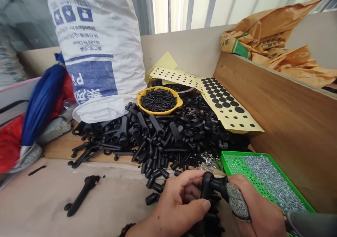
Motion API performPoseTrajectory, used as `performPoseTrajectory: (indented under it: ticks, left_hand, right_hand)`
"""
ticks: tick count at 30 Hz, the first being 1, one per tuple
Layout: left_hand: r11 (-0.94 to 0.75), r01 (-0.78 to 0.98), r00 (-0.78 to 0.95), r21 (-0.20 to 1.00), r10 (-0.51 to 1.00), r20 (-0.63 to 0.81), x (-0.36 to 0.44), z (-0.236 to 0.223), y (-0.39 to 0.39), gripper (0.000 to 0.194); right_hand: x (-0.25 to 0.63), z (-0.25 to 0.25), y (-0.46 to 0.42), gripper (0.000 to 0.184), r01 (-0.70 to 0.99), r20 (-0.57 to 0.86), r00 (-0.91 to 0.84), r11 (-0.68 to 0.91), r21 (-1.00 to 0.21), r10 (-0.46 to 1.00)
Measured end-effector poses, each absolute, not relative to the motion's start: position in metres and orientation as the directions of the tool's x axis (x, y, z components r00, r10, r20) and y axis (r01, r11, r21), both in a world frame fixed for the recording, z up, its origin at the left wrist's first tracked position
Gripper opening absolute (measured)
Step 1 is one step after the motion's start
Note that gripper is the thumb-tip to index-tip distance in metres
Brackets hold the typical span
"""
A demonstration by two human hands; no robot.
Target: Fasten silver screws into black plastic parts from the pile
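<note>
My left hand (181, 202) is closed around a black plastic crank handle (207, 186), thumb along its side. A black flared knob (221, 186) projects to the right from the crank's upper end. My right hand (259, 209) is closed on a speckled grey piece (238, 202) with a rounded end, which sits against the knob; whether they are joined I cannot tell. Several black parts (213, 217) lie below my hands, partly hidden. Another crank handle (81, 196) rests alone on the left of the work surface.
A heap of black plastic parts (158, 142) covers the middle, with a yellow bowl of black screws (179, 101) on it. At right are a green tray (231, 166) of small metal pieces and a wooden partition (263, 100). Behind stand a white sack (105, 37) and sticker sheets (231, 123).
</note>
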State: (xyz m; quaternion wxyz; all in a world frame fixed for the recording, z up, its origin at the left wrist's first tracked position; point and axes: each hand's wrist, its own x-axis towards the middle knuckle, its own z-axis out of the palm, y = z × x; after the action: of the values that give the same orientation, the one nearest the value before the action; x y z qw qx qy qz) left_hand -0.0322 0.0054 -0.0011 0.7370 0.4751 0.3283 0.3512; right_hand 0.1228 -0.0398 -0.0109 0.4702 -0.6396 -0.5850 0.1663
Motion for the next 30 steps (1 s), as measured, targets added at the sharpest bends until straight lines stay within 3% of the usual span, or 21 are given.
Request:
performPoseTrajectory:
  ticks: [8, 19, 25, 30]
  left_hand:
    - [0.283, -0.219, 0.505, 0.934, 0.852, -0.14, -0.022, -0.013, 0.001, 0.041]
    - [0.077, 0.033, 0.405, 0.996, 0.911, -0.084, -0.013, -0.018, -0.001, 0.043]
    - [-0.023, 0.059, 0.425, 0.998, 0.905, -0.004, -0.013, -0.011, -0.003, 0.032]
    - [0.01, 0.006, 0.441, 1.0, 0.898, -0.011, -0.014, -0.012, -0.005, 0.035]
  right_hand:
    - [0.124, -0.016, -0.035, 0.036, 0.443, 0.165, 0.321, 0.006, -0.897, 0.932]
    - [0.121, -0.02, -0.033, 0.036, 0.262, -0.009, 0.376, -0.116, -0.958, 0.926]
    - [0.126, -0.032, -0.032, 0.032, -0.028, -0.257, 0.334, -0.262, -0.965, 0.907]
    - [0.127, -0.042, -0.032, 0.031, -0.181, -0.308, 0.314, -0.262, -0.948, 0.898]
